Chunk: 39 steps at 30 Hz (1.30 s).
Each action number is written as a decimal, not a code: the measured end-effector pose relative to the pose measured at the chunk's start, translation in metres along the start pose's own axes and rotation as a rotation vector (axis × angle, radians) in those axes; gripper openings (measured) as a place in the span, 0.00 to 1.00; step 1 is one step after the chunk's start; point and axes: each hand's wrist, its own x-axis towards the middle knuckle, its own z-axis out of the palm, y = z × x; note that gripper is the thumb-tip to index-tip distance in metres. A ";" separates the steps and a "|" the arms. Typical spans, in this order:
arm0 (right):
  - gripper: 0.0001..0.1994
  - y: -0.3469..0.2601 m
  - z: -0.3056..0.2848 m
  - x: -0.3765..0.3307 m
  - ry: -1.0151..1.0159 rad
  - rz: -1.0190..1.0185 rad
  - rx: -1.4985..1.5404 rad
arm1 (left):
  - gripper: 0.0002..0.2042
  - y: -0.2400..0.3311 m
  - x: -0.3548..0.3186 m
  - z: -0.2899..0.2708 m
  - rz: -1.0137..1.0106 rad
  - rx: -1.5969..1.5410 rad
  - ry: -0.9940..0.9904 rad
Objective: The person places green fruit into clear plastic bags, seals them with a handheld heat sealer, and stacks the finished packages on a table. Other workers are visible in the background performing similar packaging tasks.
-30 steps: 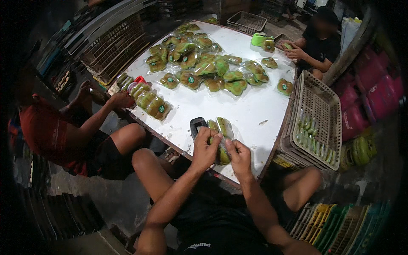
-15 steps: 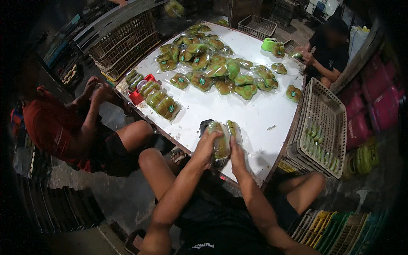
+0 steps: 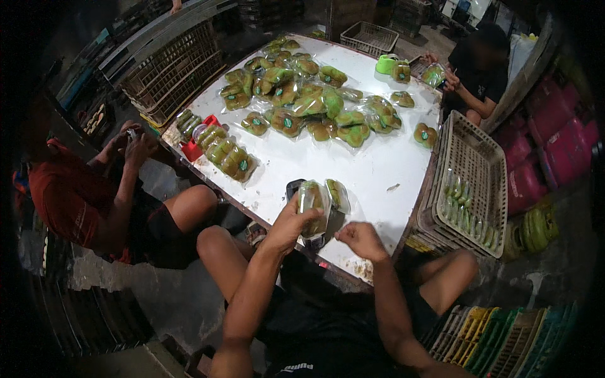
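The right hand (image 3: 361,239) has let go and pulled back from the clear bag of green cakes (image 3: 313,205); a moment ago both hands were on it. Now only the left hand (image 3: 291,225) holds the bag, fingers wrapped tight around its lower part. The right hand is curled into a loose fist just beside it, touching nothing that can be seen.

The bottom of the bag is hidden behind the left hand. A dark thing (image 3: 293,188) peeks out behind the bag, too covered up to tell what it is. The cakes inside are blurry.

The bag stands up on end at the near edge of the white table (image 3: 378,170), its long side running away from the person. Another bag (image 3: 338,194) lies just beside it.
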 end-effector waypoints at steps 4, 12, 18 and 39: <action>0.14 -0.068 -0.044 -0.009 -0.107 -0.226 0.556 | 0.30 -0.008 0.000 0.014 -0.007 0.313 -0.157; 0.22 -0.046 -0.062 0.008 -0.045 -0.037 0.269 | 0.25 -0.024 0.005 0.016 -0.117 0.186 -0.327; 0.32 -0.033 -0.044 0.013 0.095 -0.442 0.202 | 0.23 -0.012 0.008 0.020 -0.256 -0.194 -0.033; 0.30 0.116 -0.062 0.288 0.653 -0.191 -0.717 | 0.17 -0.003 0.041 0.009 -0.027 -0.067 0.027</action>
